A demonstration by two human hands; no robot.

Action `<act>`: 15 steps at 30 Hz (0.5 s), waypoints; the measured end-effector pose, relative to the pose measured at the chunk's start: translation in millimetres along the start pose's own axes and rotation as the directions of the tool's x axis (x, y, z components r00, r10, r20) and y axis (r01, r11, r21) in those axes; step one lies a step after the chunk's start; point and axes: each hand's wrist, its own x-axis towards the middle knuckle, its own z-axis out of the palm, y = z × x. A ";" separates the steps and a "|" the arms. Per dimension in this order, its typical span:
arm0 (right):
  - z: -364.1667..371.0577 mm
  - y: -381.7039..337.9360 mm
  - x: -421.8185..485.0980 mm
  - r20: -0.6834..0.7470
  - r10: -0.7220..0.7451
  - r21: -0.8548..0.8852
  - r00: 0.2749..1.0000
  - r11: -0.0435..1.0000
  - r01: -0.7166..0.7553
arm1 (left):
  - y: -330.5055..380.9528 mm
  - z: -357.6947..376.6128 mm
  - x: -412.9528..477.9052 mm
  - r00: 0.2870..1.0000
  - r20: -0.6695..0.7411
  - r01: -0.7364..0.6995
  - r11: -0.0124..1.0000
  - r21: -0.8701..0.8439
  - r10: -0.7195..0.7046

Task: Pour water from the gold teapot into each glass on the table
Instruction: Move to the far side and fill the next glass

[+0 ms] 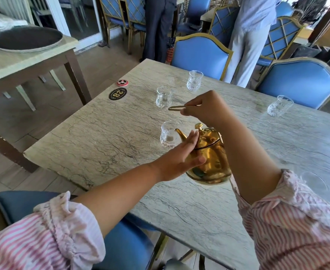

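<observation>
Blue padded chairs (199,53) with gold frames ring the upper half of the frame, two standing people (246,36) behind them, and a second table carrying a dark round tray (25,38) fills the upper left. Across the centre runs the veined stone table (109,141), with a black oval number plate (117,93) and a small red disc (123,83) near its far left corner.

At lower centre the gold teapot (209,152) is tipped leftward, its spout just beside the nearest glass (168,134). The right hand (205,108) pinches the thin gold handle (177,108) raised above the pot; the left hand (181,156) lies open and flat against the pot's side, steadying it.

No stream is visible, and the water levels in the glasses are too faint to read. I judge the pouring to be at an early stage, at this first glass. The left-centre glass (163,96), the far glass (194,80), the right-hand glass (279,105) and a blurred one (314,181) at the right edge still appear to await filling.
</observation>
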 end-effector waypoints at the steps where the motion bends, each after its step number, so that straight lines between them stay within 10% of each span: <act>1: 0.6 2.8 -2.8 -0.017 -0.007 0.016 1.000 1.000 0.007 | -0.1 0.2 -0.4 1.000 0.002 0.001 1.000 0.024 -0.001; 15: 10.0 24.7 -79.8 -0.393 0.227 0.337 0.891 0.937 -0.090 | 14.1 -1.1 -24.4 0.991 0.119 -0.096 0.936 0.340 0.059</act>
